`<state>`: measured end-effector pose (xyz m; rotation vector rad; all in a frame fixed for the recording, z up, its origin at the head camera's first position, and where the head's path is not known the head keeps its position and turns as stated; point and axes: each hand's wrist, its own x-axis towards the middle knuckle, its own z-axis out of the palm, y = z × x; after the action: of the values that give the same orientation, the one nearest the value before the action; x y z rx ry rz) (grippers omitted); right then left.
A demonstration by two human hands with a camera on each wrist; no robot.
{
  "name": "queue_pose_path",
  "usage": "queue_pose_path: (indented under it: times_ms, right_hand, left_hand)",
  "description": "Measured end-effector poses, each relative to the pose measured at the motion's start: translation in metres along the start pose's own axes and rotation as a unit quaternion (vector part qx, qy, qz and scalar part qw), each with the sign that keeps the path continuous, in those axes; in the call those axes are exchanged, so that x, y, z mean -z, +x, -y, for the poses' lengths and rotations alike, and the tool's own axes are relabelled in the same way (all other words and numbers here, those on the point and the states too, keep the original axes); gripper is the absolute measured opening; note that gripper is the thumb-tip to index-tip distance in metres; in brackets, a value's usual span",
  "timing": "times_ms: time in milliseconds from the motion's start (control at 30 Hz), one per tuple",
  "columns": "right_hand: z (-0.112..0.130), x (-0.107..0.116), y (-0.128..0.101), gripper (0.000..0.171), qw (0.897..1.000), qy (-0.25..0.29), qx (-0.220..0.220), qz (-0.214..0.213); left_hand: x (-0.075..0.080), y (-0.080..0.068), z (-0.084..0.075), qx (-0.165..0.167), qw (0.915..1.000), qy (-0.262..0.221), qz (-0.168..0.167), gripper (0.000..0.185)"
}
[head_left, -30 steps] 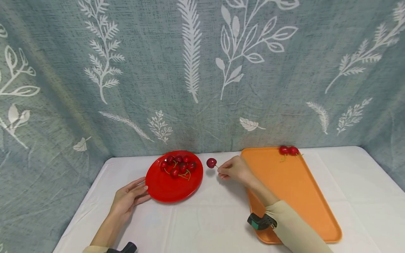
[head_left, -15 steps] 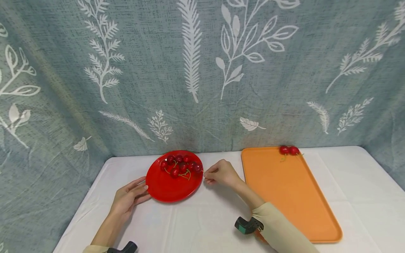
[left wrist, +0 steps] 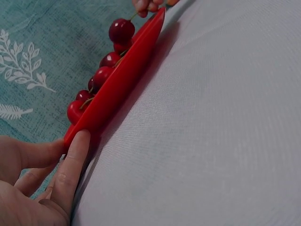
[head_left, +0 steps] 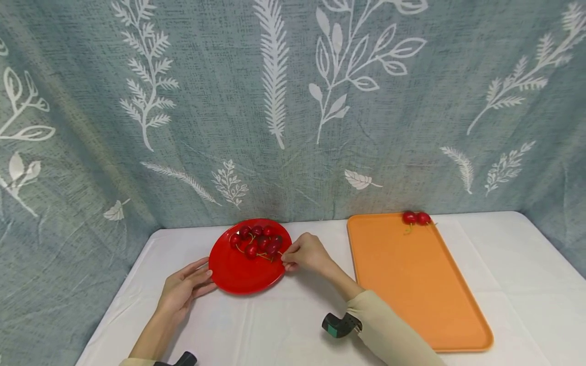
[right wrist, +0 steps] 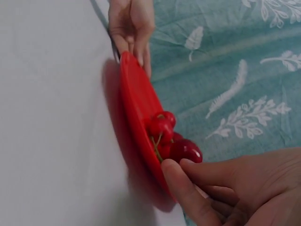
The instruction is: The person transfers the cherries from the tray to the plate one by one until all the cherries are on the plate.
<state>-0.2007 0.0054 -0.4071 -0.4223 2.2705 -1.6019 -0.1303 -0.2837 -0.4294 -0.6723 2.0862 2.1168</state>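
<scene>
A red plate (head_left: 242,274) bears several dark red cherries (head_left: 251,250) with green stems, grouped toward its far side. At the plate's left rim, my left hand (head_left: 180,288) holds the edge between thumb and fingers, seen close up in the left wrist view (left wrist: 42,183). My right hand (head_left: 308,252) pinches a cherry (head_left: 273,246) by its stem over the plate's right side. That cherry (right wrist: 186,150) hangs right among the others in the right wrist view, and the fingertips (right wrist: 171,168) are close to the plate's rim.
An orange tray (head_left: 412,290) lies to the right on the white tablecloth (head_left: 256,330). Two cherries (head_left: 416,218) rest at its far right corner. A blue-green curtain (head_left: 293,168) with white leaf prints hangs behind the table.
My right hand has carried the cherry leftward from the gap between tray and plate to over the plate's right side. The left hand has stayed at the plate's left rim.
</scene>
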Motion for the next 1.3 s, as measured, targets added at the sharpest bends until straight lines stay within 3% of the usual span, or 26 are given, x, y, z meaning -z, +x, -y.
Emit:
queue_pose_path:
  times_ms: [333, 867, 1167, 1300]
  right_hand:
    - [0.010, -0.009, 0.002, 0.009, 1.000, -0.005, -0.024, 0.000]
    - [0.008, -0.001, -0.002, 0.009, 1.000, -0.009, -0.003, 0.009]
    - [0.001, 0.031, -0.008, 0.010, 0.999, -0.022, 0.002, -0.036]
    - [-0.009, 0.055, -0.010, 0.012, 0.998, 0.006, -0.011, -0.064]
  left_hand:
    - [0.002, -0.001, -0.001, -0.001, 1.0000, -0.005, 0.007, 0.057]
    - [0.002, -0.003, -0.001, -0.003, 0.9999, -0.005, 0.009, 0.057]
    - [0.000, -0.004, -0.001, -0.012, 0.9999, 0.000, 0.011, 0.056]
    - [0.000, -0.004, -0.001, -0.009, 0.9999, -0.002, 0.008, 0.056]
